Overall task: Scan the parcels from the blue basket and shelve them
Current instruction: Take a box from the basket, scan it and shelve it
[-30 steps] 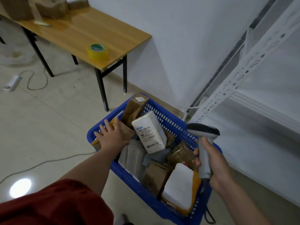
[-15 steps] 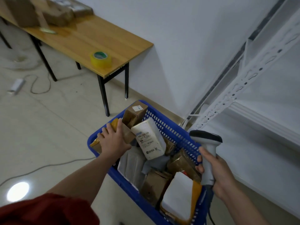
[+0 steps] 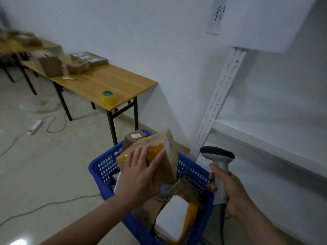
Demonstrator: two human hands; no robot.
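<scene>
The blue basket (image 3: 104, 169) stands on the floor below me, holding several parcels. My left hand (image 3: 139, 175) grips a brown cardboard parcel wrapped in yellow tape (image 3: 164, 156) and holds it tilted above the basket. My right hand (image 3: 228, 191) is closed around the handle of a grey barcode scanner (image 3: 218, 156), its dark head upright to the right of the parcel. A white padded parcel (image 3: 172, 217) and other brown parcels (image 3: 185, 189) lie inside the basket. A brown box with a white label (image 3: 133, 137) leans at the far end.
A white metal shelf rack (image 3: 247, 137) stands to the right against the wall, its post (image 3: 219, 96) close to the basket. A wooden table (image 3: 109, 85) at left carries a yellow tape roll (image 3: 108, 96) and cardboard boxes (image 3: 51, 66). Cables (image 3: 53, 123) and a power strip (image 3: 35, 126) lie on the floor.
My left hand has closed on the taped brown parcel and lifted it out of the basket. The view has tilted upward, showing more wall and shelf. The scanner stays held upright.
</scene>
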